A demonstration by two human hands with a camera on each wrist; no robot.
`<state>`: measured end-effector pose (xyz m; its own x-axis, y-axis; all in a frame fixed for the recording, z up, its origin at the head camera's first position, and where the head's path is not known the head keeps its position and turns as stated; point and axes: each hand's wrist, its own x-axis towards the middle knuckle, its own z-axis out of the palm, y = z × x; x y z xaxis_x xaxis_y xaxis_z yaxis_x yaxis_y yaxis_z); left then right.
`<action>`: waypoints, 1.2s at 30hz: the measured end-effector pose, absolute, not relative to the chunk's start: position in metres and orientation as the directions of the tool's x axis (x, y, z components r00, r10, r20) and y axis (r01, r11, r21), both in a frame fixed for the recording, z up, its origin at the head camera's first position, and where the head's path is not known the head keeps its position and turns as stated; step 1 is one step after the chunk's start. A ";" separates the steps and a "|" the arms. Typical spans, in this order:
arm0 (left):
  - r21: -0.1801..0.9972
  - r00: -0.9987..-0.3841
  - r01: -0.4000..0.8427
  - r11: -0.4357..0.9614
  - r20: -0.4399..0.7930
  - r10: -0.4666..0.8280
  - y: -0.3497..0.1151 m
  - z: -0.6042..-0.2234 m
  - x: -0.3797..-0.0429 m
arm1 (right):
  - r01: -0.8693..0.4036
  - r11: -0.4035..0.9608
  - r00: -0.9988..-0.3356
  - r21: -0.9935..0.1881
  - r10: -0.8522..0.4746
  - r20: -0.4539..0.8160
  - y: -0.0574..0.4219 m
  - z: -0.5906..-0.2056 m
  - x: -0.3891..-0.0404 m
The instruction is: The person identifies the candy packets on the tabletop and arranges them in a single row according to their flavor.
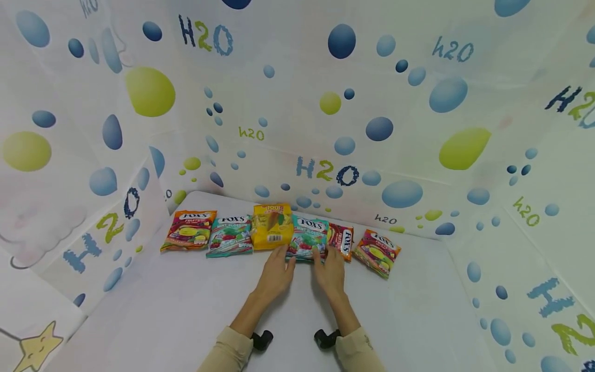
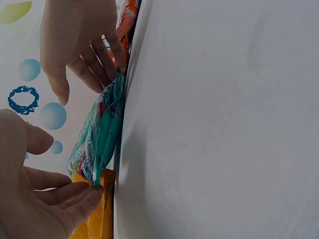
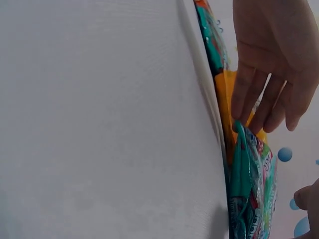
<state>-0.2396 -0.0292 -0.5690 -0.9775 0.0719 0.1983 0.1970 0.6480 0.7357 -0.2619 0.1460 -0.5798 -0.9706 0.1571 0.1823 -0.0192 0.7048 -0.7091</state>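
A teal candy bag printed FOX'S Mint Blossom (image 1: 309,235) lies on the white table between the two hands. The left hand (image 1: 274,278) touches its lower left side with relaxed, nearly straight fingers, close by a yellow candy bag (image 1: 273,227). At its lower right side is the right hand (image 1: 331,273), fingertips against the bag's edge, thumb apart. In the left wrist view, both hands flank the teal bag (image 2: 107,132). An orange-red FOX'S Fruits bag (image 1: 342,238), turned sideways, is partly covered by the teal bag.
Further left in the row lie another teal Mint Blossom bag (image 1: 230,236) and an orange FOX'S Fruits bag (image 1: 189,230). One more Fruits bag (image 1: 377,253) lies tilted at the right end. A patterned sheet (image 1: 279,155) rises behind and beside the table (image 1: 400,320).
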 end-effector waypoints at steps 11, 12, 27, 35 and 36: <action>0.729 -0.976 0.196 0.656 0.211 0.056 -0.025 -0.574 -0.246 | -0.025 0.603 -0.964 -0.797 0.196 0.179 0.152 -0.578 -0.276; 0.730 -0.976 0.195 0.655 0.209 0.057 -0.025 -0.574 -0.247 | -0.020 0.589 -0.963 -0.808 0.204 0.173 0.152 -0.578 -0.277; 0.808 -0.981 0.169 0.564 0.196 0.013 -0.023 -0.577 -0.259 | -0.001 0.548 -0.939 -0.837 0.286 0.189 0.159 -0.584 -0.289; 0.845 -0.976 0.170 0.506 0.215 -0.032 -0.021 -0.578 -0.264 | 0.063 0.492 -0.924 -0.868 0.358 0.136 0.161 -0.584 -0.291; 0.848 -0.977 0.160 0.505 0.207 -0.038 -0.021 -0.578 -0.264 | 0.069 0.483 -0.921 -0.873 0.367 0.129 0.161 -0.584 -0.292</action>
<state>-0.2643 -0.0209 -0.5777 -0.9775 -0.0385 0.2074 0.1601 0.5049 0.8482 -0.2916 0.1612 -0.5844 -0.9213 0.3667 0.1295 0.0694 0.4827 -0.8730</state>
